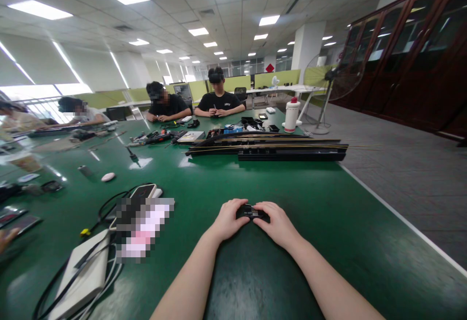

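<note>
Both of my hands rest on the green table [328,222] in front of me, fingers curled around a small black part [251,211] held between them. My left hand [229,219] grips its left end and my right hand [278,222] grips its right end. The part is mostly covered by my fingers, so its shape is hard to make out. My forearms stretch back toward the bottom edge of the view.
Long black rails [288,150] with thin rods lie across the table's middle, and a white bottle [291,115] stands behind them. A white box with black cables [82,276] sits at left. Other people sit at the far end. The table's right edge borders grey floor.
</note>
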`<action>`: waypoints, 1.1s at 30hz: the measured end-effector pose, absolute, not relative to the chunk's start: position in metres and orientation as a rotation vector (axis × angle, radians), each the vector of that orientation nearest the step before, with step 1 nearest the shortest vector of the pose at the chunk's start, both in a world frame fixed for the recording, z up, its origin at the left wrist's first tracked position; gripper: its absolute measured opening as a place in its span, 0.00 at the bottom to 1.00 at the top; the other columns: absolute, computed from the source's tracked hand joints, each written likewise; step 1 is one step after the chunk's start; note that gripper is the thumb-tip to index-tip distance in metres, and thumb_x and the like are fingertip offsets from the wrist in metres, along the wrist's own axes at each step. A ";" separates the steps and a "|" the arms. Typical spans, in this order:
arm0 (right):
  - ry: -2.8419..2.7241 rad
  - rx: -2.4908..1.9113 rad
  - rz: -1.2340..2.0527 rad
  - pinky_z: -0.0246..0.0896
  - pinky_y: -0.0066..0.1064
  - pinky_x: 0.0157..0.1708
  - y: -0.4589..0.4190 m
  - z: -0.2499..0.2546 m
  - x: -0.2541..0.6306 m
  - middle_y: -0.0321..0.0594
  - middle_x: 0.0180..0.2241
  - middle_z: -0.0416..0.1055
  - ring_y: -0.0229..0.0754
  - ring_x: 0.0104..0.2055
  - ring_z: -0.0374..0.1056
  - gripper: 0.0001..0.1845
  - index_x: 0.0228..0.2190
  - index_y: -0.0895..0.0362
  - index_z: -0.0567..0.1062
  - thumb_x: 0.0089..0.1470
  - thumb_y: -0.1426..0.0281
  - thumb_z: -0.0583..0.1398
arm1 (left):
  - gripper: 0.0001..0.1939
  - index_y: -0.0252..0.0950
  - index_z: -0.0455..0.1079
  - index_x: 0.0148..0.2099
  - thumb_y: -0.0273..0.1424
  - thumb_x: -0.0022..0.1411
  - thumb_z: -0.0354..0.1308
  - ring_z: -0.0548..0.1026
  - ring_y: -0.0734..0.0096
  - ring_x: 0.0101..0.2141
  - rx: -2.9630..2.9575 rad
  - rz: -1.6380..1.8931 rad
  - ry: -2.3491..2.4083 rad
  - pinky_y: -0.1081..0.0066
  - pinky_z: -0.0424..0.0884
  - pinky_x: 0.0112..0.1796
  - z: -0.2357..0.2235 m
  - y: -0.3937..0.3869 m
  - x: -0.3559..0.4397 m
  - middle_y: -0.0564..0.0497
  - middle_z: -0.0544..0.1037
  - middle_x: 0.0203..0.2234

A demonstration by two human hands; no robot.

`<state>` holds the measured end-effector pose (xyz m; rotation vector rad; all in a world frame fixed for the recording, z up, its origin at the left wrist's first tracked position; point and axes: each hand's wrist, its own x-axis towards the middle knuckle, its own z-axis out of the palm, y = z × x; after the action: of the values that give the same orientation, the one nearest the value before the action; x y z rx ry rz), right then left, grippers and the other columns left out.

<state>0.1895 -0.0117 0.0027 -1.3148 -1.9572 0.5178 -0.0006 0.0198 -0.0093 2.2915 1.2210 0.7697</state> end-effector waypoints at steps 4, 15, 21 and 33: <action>-1.951 -1.339 0.524 0.57 0.43 0.50 -0.012 0.003 0.190 0.44 0.42 0.73 0.47 0.48 0.66 0.12 0.36 0.53 0.76 0.45 0.71 0.61 | 0.25 0.40 0.63 0.53 0.30 0.52 0.61 0.66 0.59 0.48 2.312 0.731 1.230 0.59 0.60 0.50 -0.008 0.019 0.000 0.48 0.70 0.47; -1.763 -1.331 0.670 0.59 0.41 0.50 -0.010 0.000 0.190 0.42 0.40 0.75 0.46 0.46 0.67 0.11 0.34 0.53 0.76 0.45 0.69 0.61 | 0.19 0.41 0.66 0.49 0.30 0.54 0.59 0.67 0.61 0.46 2.346 0.716 1.220 0.61 0.62 0.48 -0.006 0.019 0.000 0.50 0.72 0.44; -1.627 -1.357 0.759 0.60 0.41 0.48 -0.008 -0.002 0.192 0.41 0.39 0.75 0.46 0.44 0.69 0.12 0.35 0.53 0.76 0.45 0.66 0.61 | 0.18 0.41 0.66 0.49 0.31 0.54 0.59 0.68 0.61 0.45 2.335 0.706 1.240 0.61 0.62 0.48 -0.003 0.018 0.000 0.49 0.72 0.43; -1.289 -1.213 0.973 0.62 0.43 0.48 0.000 -0.005 0.193 0.44 0.37 0.76 0.47 0.42 0.71 0.17 0.36 0.57 0.74 0.43 0.63 0.62 | 0.22 0.40 0.64 0.53 0.30 0.55 0.58 0.66 0.60 0.47 2.295 0.670 1.268 0.61 0.60 0.49 0.000 0.017 -0.001 0.48 0.70 0.45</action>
<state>0.1933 0.0000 -0.0052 -1.2134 -1.2891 0.9729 -0.0012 0.0171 -0.0001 2.2951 1.2678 0.6700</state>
